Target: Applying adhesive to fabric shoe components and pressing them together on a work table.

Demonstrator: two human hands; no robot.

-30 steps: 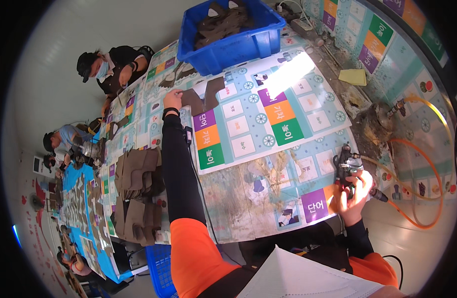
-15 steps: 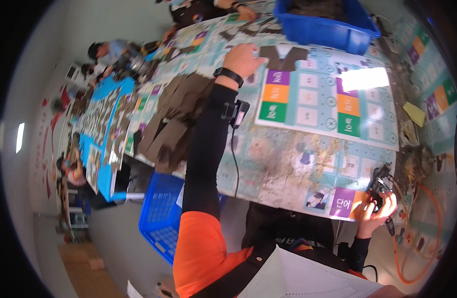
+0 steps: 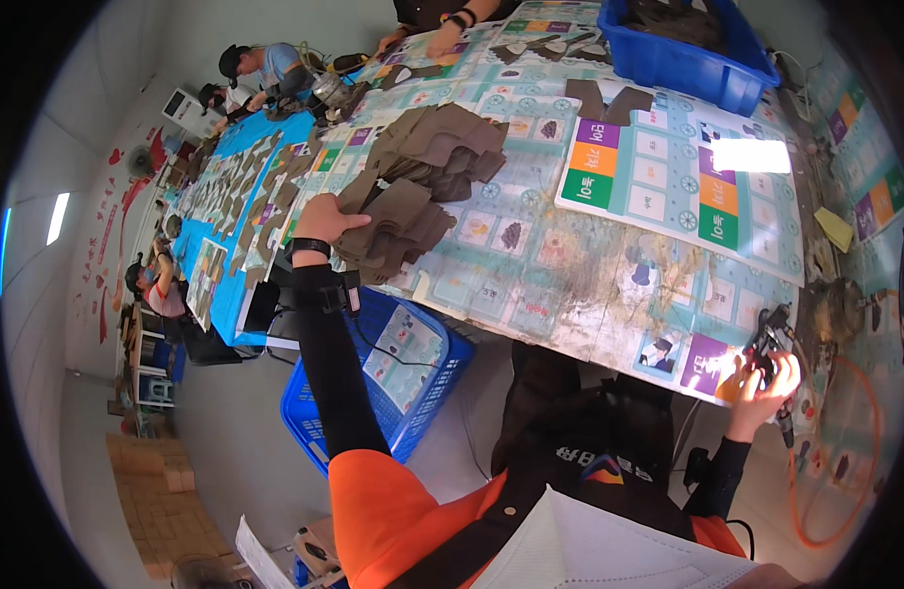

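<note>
A long table [image 3: 570,285] carries brown cut pieces [image 3: 412,196], printed mats [image 3: 668,177] and a blue bin [image 3: 697,59].

floor [image 3: 226,461]: grey concrete | wall [image 3: 83,118]: pale, red decorations | long worktable [image 3: 530,265]: patterned mat cover
</note>
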